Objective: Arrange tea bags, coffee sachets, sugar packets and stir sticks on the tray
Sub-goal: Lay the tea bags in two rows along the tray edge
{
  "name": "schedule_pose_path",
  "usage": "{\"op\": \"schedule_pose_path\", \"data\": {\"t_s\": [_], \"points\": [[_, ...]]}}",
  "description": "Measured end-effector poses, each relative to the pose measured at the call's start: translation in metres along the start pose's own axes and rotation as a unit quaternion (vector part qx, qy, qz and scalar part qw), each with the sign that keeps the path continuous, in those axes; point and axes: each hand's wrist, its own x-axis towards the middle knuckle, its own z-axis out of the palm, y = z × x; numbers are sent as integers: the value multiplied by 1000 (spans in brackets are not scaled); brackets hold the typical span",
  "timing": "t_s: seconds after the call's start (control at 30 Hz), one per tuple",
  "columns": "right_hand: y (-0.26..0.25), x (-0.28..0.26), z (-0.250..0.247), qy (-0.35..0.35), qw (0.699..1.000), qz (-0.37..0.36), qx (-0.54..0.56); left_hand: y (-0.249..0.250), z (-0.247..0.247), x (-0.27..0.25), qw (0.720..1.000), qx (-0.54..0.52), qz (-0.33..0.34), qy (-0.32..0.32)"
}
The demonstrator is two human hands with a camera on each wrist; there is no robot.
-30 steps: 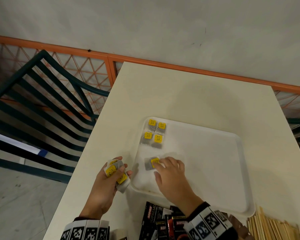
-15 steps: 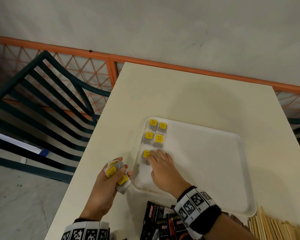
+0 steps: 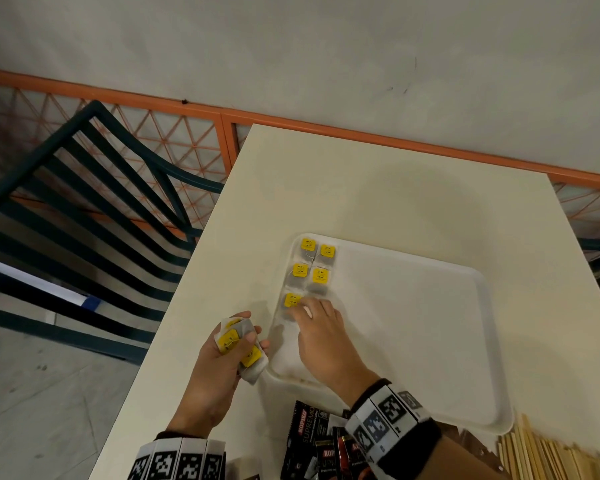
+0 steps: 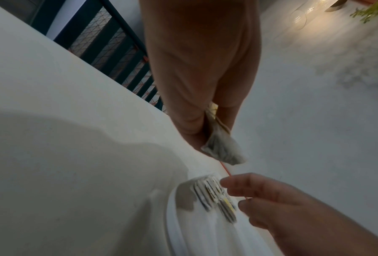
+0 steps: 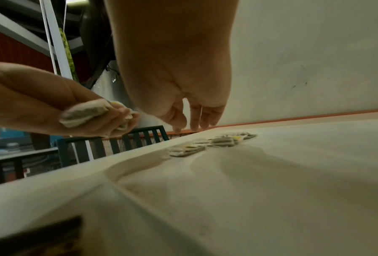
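Note:
A white tray lies on the cream table. Several grey tea bags with yellow tags sit in two columns at its far-left corner. My right hand reaches over the tray, its straight fingertips resting on a fifth tea bag just below the left column. Beside the tray's left rim, my left hand grips a bundle of tea bags; one bag of it pokes out past the palm. In the right wrist view the right fingers point down above the laid tea bags.
Black coffee sachets lie at the table's near edge under my right wrist. Wooden stir sticks are piled at the near right, past the tray's corner. A dark green chair and an orange railing stand beyond the table's left and far edges.
My right hand slid the fifth tea bag away and to the left, in line under the left column. The left hand stayed beside the tray with its bundle.

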Motion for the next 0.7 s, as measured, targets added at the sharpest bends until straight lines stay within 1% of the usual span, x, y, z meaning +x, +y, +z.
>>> {"op": "schedule_pose_path", "data": {"t_s": [0.03, 0.07, 0.1, 0.17, 0.23, 0.37, 0.47, 0.57, 0.7], "points": [[-4, -4, -2, 3, 999, 7, 51, 1, 2, -1, 1000, 0, 6, 0], [-8, -8, -4, -11, 994, 23, 111, 1, 2, -1, 1000, -1, 14, 0], [-10, -13, -6, -25, 982, 41, 181, 1, 2, 0, 1000, -4, 16, 7], [-18, -20, -8, -64, 949, 69, 301, -1, 3, 2, 1000, -1, 22, 17], [-22, -24, -4, -84, 923, 97, 363, -3, 3, 3, 1000, -5, 21, 21], [-23, -26, 2, -81, 875, 167, 446, -7, 6, 4, 999, -6, 24, 43], [-23, -27, -1, -97, 841, 190, 497, -11, 9, 5, 999, -8, 23, 41], [-22, -27, -5, -93, 819, 202, 529, -11, 11, 5, 999, -1, 17, 38], [-12, -29, -5, -54, 795, 224, 562, -7, 8, 4, 999, 8, 15, 47]]}}
